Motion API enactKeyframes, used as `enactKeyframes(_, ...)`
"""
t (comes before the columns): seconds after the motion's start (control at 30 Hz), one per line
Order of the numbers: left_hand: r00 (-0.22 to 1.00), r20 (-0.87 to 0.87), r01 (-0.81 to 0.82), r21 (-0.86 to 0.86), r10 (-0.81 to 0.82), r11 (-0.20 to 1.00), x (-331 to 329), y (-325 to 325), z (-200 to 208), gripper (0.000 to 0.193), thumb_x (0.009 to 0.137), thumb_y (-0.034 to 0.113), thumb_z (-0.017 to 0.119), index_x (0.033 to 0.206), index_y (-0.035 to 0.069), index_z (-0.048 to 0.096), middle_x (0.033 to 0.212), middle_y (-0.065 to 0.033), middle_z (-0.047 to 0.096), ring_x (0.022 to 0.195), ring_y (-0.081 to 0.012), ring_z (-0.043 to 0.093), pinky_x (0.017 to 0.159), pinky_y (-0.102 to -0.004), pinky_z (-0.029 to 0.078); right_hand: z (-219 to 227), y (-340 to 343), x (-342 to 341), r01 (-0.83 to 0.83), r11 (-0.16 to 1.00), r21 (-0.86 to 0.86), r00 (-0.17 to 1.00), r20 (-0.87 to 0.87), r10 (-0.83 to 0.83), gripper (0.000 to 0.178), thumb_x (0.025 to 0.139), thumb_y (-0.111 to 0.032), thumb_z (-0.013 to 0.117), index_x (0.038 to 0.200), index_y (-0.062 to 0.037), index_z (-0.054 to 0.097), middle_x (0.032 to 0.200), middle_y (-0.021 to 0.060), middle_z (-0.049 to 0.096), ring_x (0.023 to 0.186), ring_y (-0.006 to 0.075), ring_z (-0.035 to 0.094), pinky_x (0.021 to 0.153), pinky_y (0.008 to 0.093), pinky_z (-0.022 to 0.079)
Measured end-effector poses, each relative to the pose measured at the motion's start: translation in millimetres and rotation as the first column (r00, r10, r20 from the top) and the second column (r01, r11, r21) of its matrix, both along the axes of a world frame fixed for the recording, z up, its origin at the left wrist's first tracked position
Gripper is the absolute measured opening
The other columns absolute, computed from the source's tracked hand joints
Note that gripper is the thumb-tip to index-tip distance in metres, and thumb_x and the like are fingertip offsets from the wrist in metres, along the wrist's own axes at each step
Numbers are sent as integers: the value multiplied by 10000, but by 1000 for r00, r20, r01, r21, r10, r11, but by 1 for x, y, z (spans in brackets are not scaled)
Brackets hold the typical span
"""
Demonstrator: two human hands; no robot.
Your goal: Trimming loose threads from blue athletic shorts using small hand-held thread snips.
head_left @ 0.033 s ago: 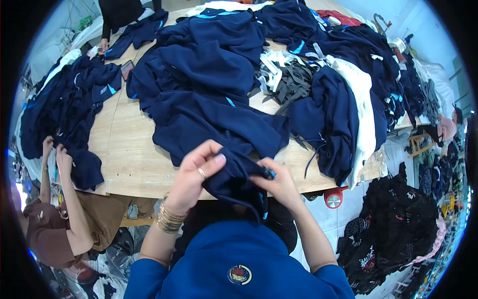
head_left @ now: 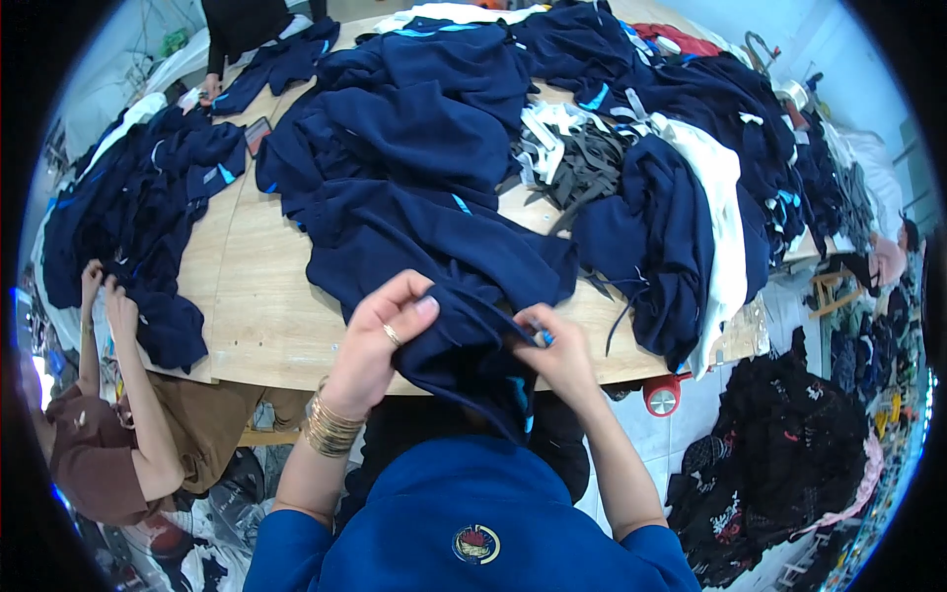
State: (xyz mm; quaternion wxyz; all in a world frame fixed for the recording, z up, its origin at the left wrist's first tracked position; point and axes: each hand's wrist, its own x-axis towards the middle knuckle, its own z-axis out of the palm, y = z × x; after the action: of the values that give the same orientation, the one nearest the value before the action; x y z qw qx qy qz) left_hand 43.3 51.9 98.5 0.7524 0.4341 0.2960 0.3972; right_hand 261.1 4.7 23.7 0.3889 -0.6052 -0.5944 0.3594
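Near the table's front edge I hold part of a dark navy garment (head_left: 459, 340) between my two hands. My left hand (head_left: 380, 340), with gold bangles at its wrist and a ring, pinches the cloth's upper edge between thumb and fingers. My right hand (head_left: 560, 357) is closed on the cloth's right side. A small blue-and-dark object (head_left: 543, 338) shows at its fingers; its kind I cannot make out. The held cloth sags over the edge toward my lap, with a light-blue strip (head_left: 523, 400) on it. More navy cloth (head_left: 414, 227) spreads behind it.
Grey and white strips (head_left: 577, 153) lie in a heap right of centre, beside navy and white garments (head_left: 728, 227). At left, a co-worker's hands (head_left: 109, 296) handle another navy pile (head_left: 128, 217). A red round object (head_left: 662, 397) sits under the table's right edge. Black clothes (head_left: 779, 454) lie lower right.
The held cloth has shifted slightly, and more of its light-blue strip shows. Both hands keep hold, with my left hand a little further left.
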Motion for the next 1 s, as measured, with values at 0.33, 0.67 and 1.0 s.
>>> enactKeyframes(0.33,876,314,-297,-250,367,922,-77,19,-22,187,895,109,513,1049,40,594,1016,-66,642,924,-158,612,867,-287,474,54,5,45,-49,960,-275,663,-728,-175,81,778,-41,671,844,-37,625,684,-13,584,499,10,411,407,166,256)
enactKeyframes(0.67,860,259,-363,-297,440,883,-77,9,-32,177,885,103,529,1033,37,597,975,-62,644,903,-157,612,855,-281,477,53,1,33,-39,965,-258,444,-870,-214,112,885,-182,593,886,-70,583,701,-39,579,474,-5,419,362,132,260)
enactKeyframes(1.0,883,-238,-352,235,404,906,-65,4,-29,168,845,56,572,1012,50,570,952,-41,609,888,-128,557,846,-265,420,70,-8,8,-49,980,-193,455,-878,-150,72,878,-93,579,942,-63,567,547,-44,417,384,38,284,419,221,218)
